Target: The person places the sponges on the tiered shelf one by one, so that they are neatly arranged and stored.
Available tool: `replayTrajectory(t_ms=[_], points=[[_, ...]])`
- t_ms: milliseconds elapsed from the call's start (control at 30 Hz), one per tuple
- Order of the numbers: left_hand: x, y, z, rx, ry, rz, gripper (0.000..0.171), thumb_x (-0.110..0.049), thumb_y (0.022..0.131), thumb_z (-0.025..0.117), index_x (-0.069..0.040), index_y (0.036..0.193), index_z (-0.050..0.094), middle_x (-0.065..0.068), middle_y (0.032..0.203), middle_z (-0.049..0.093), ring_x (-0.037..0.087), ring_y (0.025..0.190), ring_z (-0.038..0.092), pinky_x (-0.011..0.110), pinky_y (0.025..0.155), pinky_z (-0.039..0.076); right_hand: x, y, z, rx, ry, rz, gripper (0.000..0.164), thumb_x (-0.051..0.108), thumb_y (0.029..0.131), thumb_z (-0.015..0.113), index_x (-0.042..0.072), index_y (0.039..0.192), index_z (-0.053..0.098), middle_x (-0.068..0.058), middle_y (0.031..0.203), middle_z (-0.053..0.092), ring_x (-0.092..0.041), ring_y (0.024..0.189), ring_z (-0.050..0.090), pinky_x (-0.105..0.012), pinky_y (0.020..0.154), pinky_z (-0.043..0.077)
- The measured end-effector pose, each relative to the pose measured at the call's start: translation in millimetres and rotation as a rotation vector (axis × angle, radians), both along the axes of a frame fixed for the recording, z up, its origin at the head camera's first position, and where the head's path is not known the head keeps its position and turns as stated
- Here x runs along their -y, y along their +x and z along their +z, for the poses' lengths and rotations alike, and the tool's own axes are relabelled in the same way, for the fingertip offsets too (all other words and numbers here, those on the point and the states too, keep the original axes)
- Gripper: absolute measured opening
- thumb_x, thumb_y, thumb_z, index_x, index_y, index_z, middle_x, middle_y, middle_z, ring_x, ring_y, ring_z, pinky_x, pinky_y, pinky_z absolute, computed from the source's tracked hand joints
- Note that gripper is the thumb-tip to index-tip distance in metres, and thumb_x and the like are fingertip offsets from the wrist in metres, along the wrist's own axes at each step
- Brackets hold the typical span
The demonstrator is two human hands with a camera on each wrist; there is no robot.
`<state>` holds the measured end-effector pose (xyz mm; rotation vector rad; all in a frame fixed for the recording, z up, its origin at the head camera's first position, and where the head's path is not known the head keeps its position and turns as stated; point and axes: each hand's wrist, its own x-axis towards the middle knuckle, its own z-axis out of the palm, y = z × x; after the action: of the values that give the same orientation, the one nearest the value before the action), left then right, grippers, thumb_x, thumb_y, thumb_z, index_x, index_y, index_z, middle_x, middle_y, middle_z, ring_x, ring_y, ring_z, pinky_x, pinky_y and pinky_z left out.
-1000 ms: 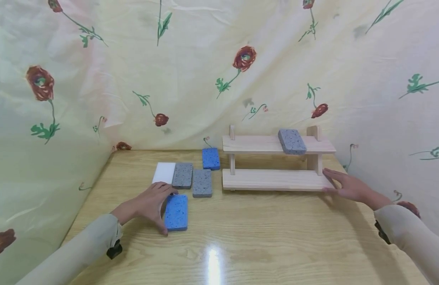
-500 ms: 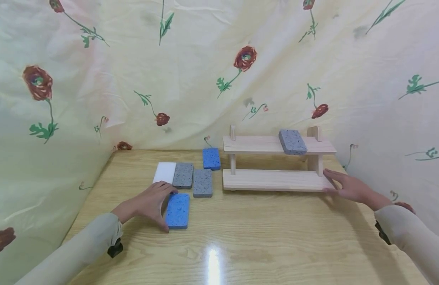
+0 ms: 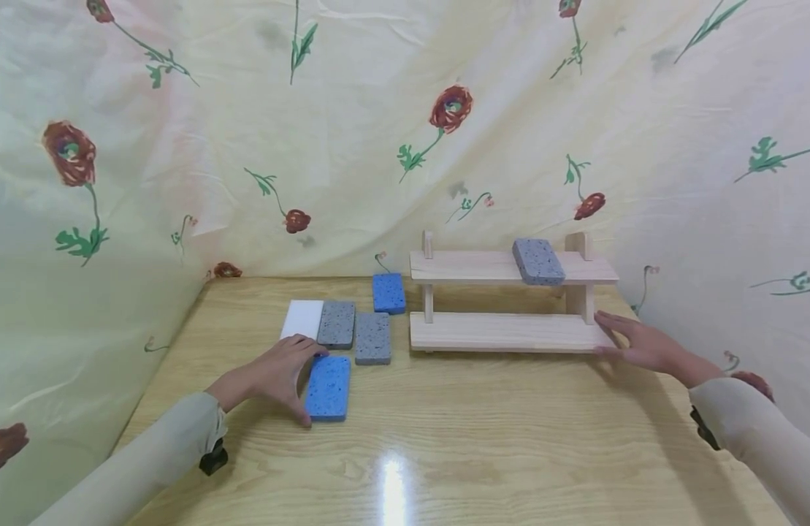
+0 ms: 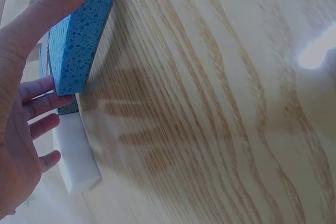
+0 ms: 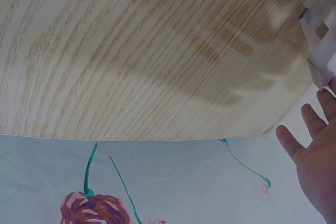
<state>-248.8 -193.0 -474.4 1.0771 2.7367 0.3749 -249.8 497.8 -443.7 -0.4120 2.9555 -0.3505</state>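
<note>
My left hand (image 3: pixel 276 374) pinches a blue speckled sponge (image 3: pixel 329 389) at the table's left front. The thumb lies at its near edge and the fingertips at its far edge. In the left wrist view the blue sponge (image 4: pixel 86 35) stands out from the tabletop at an angle, spanned between thumb and fingers. At the right end of a two-tier wooden shelf (image 3: pixel 497 334), my right hand (image 3: pixel 644 346) rests its straight fingers against the side. The right wrist view shows that hand (image 5: pixel 317 166) with fingers spread by the shelf's end.
On the upper board lies a grey speckled sponge (image 3: pixel 539 261), jutting over the front. Left of the shelf are another blue sponge (image 3: pixel 388 293), two grey sponges (image 3: pixel 373 338) and a white sponge block (image 3: pixel 302 318). A flowered cloth (image 3: pixel 352 146) hangs behind the table.
The blue sponge in my left hand has shifted slightly away from me and to the right, the thumb moving with it. My right hand and the shelf stay put.
</note>
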Motion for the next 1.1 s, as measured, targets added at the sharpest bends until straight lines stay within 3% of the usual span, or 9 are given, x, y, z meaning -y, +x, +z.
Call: replayTrajectory(t_ms=[500,1100], points=[[-1,1.3,5.6,0.001,-0.006,-0.010,0.111,-0.067,0.057,0.089,-0.006,0.142,0.052,0.010,0.142,0.056,0.031,0.135,0.046,0.054,0.116,0.036,0,-0.8,-0.3,-0.029,-0.008,0.023,0.084,0.043,0.094,0.069,-0.009,0.152,0.038,-0.035,0.155,0.037,-0.059,0.139,0.036,-0.071,0.106,0.035],[-7,-1.4,17.1,-0.053,0.002,-0.049,0.104,-0.061,0.057,0.091,-0.007,0.138,0.054,0.009,0.139,0.057,0.031,0.132,0.046,0.053,0.114,0.039,0,2.4,0.5,-0.021,0.004,0.001,0.084,0.044,0.094,0.069,-0.010,0.151,0.038,-0.036,0.154,0.037,-0.060,0.138,0.036,-0.072,0.106,0.035]])
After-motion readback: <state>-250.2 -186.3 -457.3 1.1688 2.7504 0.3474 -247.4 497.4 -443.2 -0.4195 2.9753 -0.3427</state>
